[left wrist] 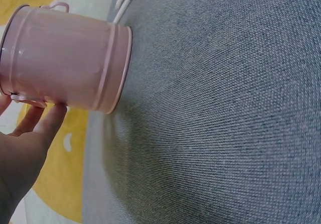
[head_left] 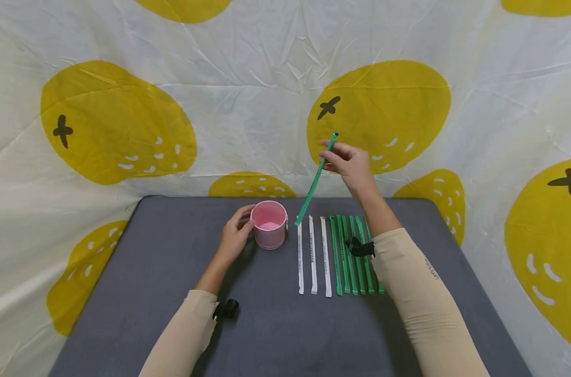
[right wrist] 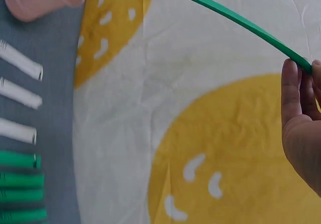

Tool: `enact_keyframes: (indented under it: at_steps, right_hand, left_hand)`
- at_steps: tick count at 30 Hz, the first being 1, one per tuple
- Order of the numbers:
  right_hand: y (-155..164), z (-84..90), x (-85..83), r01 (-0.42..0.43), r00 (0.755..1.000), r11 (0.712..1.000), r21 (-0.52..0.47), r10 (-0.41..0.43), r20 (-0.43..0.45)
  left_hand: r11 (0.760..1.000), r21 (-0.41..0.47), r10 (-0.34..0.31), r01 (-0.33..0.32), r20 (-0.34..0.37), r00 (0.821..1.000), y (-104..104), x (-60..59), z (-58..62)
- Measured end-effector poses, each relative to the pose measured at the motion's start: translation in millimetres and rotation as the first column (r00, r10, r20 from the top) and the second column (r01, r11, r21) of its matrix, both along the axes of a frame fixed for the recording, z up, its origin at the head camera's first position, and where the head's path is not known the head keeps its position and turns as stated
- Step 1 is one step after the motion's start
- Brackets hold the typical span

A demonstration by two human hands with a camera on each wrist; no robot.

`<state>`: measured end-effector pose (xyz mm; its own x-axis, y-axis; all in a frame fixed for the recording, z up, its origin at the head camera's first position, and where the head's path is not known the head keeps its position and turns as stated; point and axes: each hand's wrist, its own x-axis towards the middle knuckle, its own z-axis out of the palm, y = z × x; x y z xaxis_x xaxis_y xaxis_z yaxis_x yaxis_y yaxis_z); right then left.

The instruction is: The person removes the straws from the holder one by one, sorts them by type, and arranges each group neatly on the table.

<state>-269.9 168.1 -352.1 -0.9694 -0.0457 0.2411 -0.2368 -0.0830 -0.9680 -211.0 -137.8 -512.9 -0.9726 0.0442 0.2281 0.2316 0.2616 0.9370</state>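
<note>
Near the table's back edge stands a small pink bucket (head_left: 270, 240), upright, with its mouth facing up. My left hand (head_left: 234, 236) holds it by its left side; in the left wrist view the fingers (left wrist: 52, 121) touch the wall beside a small side handle, and the thumb is not visible there. Pinched near its upper end, a long green wrapped straw (head_left: 316, 180) slants from my right hand (head_left: 352, 163), raised above the back of the table. Its lower end hangs right of the bucket, over the top of a white wrapped straw (head_left: 301, 262). The straw bows slightly in the right wrist view.
Three white wrapped straws (head_left: 313, 259) lie side by side right of the bucket. Several green wrapped straws (head_left: 345, 262) continue that row, partly hidden under my right forearm. Behind the dark grey table (head_left: 148, 293) hangs a pale cloth (head_left: 247, 104) with yellow fruit shapes.
</note>
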Motion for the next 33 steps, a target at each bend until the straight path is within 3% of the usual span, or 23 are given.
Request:
enact_keyframes:
  at_steps: [4,8,12,19,22,26,29,33]
  right_hand:
    - [24,-1.8,-2.2,0.014,1.000,0.999,0.047,-0.014,-0.002]
    - [45,-10.6,-0.6,0.031,1.000,0.980,0.194,-0.030,-0.007]
    - [63,-20.8,3.8,0.007,1.000,0.939,0.343,-0.014,0.018]
    - [95,-34.9,15.3,-0.059,0.993,0.869,0.491,0.000,0.119]
    - [111,-43.0,17.8,-0.074,0.989,0.839,0.539,-0.006,0.145]
    - [128,-54.0,22.7,-0.038,0.984,0.804,0.593,-0.075,0.165]
    - [138,-60.9,27.4,-0.011,0.976,0.787,0.617,-0.126,0.178]
    - [151,-72.8,31.3,-0.036,0.962,0.780,0.624,-0.142,0.234]
  left_hand:
    - [1.000,-0.005,0.007,-0.007,0.011,1.000,3,-0.5,2.5]
    - [1.000,-0.011,-0.006,0.007,0.020,1.000,2,-1.0,3.2]
    - [1.000,-0.005,-0.011,0.012,0.029,1.000,2,-1.0,4.3]
    - [1.000,0.008,-0.027,0.026,0.039,0.999,2,-0.5,7.0]
    - [0.999,0.005,-0.034,0.034,0.045,0.998,4,5.5,21.5]
    - [0.999,-0.002,-0.040,0.040,0.048,0.998,8,14.9,40.5]
    - [0.999,0.009,-0.044,0.043,0.043,0.998,8,15.6,40.6]
    - [0.999,0.018,-0.048,0.048,0.046,0.998,8,15.7,39.7]
